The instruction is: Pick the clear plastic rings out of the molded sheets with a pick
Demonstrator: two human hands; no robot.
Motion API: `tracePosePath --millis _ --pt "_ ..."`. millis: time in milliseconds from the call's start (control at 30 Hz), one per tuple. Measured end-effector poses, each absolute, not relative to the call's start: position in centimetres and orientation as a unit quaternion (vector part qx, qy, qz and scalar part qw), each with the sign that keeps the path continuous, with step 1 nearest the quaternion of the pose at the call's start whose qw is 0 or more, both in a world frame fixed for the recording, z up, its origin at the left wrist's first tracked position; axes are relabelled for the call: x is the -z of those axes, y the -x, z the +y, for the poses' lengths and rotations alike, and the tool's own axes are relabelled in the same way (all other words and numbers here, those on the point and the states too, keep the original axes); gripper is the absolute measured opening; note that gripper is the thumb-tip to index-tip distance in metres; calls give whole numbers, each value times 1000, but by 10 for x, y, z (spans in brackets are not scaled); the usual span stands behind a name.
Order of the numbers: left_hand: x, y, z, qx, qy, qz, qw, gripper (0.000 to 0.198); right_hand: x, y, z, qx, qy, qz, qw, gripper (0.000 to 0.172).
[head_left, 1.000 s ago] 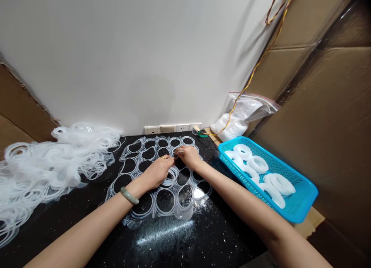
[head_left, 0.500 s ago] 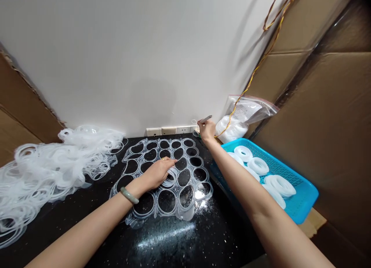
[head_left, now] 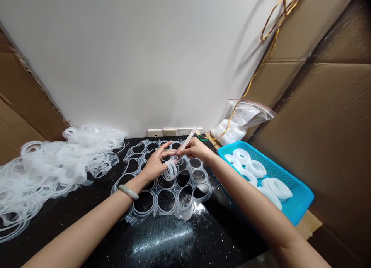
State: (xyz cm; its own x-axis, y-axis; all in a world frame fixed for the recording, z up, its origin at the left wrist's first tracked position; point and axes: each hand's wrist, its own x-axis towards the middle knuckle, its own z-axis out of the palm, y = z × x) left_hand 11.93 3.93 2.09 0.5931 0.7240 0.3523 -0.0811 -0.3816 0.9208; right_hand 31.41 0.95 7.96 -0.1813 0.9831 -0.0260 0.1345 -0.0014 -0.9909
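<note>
A translucent plastic sheet (head_left: 162,200) with rows of round holes lies on the black counter. My left hand (head_left: 155,165), with a green bangle at the wrist, is raised over it, fingers spread, and a bunch of clear rings (head_left: 171,169) hangs from its fingers. My right hand (head_left: 195,149) meets it from the right, pinched on a thin clear strip (head_left: 187,139) that sticks up toward the wall. The strip's tip touches the rings near my left fingertips.
A heap of white plastic ring scrap (head_left: 49,167) covers the counter's left. A blue basket (head_left: 301,194) with stacks of white rings stands at the right. A zip bag (head_left: 240,119) of white material, a yellow cable (head_left: 261,55), wall sockets and cardboard walls surround the counter.
My right hand came back from the wall sockets to the middle with the thin strip. My left hand lifted off the sheet with the rings on its fingers.
</note>
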Motion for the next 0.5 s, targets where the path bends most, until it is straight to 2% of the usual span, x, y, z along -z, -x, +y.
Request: tracePosePath --millis 67,133,367,500 --pt "-21 -118 39 -354 -708 234 565 60 -81 -310 7 -526 475 -574 410 23" --pt "-22 -117 38 -342 -694 261 578 46 -80 -308 6 -532 472 -572 409 24" --pt "-25 -111 34 -358 -669 306 575 24 -68 -310 9 -544 462 -561 419 22" --pt "-23 -105 44 -346 -705 306 538 16 -62 -313 7 -578 446 -542 416 24"
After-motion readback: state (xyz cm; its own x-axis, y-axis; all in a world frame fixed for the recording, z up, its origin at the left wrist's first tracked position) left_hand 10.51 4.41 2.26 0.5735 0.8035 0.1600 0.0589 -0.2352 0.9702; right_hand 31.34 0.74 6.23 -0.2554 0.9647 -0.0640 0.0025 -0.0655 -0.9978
